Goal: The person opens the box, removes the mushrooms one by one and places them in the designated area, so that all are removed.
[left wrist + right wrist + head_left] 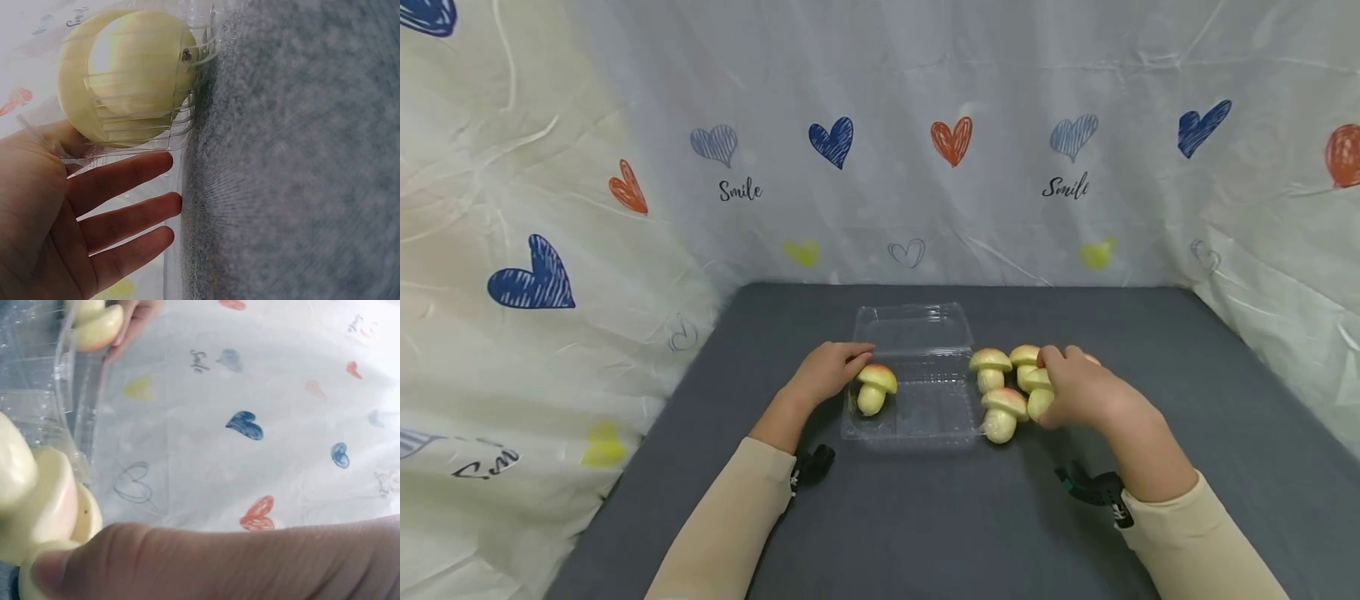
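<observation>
A clear plastic clamshell box [936, 408] lies with its lid [913, 329] folded back. One yellow toy mushroom [877, 390] with a reddish cap stands in the box's left end. My left hand [827, 371] rests at the left rim; the left wrist view shows its fingers [125, 222] straight and spread beside the ribbed wall. Right of the box, my right hand [1090, 392] is over a cluster of similar mushrooms [1004, 412]. Its thumb [53, 572] presses a mushroom [31, 587] in the right wrist view; the fingertips are hidden.
The dark grey table [910, 517] extends around the box. A white sheet [880, 208] printed with hearts hangs behind and at both sides. Black straps with small devices sit on the left wrist [812, 465] and right wrist [1097, 490].
</observation>
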A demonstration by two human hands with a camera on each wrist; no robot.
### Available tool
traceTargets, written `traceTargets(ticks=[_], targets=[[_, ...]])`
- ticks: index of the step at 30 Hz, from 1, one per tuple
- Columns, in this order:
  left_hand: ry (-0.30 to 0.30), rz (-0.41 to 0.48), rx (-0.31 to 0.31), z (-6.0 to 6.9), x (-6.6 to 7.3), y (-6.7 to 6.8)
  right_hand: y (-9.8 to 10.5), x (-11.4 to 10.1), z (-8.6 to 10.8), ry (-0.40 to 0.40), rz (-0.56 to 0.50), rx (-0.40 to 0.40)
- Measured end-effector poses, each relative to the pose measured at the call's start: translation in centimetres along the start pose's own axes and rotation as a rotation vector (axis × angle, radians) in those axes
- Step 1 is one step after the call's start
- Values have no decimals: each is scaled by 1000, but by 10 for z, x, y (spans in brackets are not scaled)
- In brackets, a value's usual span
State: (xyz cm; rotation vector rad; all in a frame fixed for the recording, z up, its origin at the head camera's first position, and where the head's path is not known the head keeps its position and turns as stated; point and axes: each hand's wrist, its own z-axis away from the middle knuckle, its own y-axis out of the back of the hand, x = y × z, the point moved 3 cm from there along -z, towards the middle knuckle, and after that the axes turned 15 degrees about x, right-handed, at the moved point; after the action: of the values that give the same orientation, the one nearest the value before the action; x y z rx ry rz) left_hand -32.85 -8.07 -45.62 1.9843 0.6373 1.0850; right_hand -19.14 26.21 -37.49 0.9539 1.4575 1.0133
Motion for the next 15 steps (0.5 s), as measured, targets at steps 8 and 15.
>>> traceTargets(ticks=[8,15], targets=[[-36,-9,2,-3,3,1,-12,3,-1,-64,57,-103],[-7,-26,-8,0,2,2,-26,3,-6,-110,46,-175]])
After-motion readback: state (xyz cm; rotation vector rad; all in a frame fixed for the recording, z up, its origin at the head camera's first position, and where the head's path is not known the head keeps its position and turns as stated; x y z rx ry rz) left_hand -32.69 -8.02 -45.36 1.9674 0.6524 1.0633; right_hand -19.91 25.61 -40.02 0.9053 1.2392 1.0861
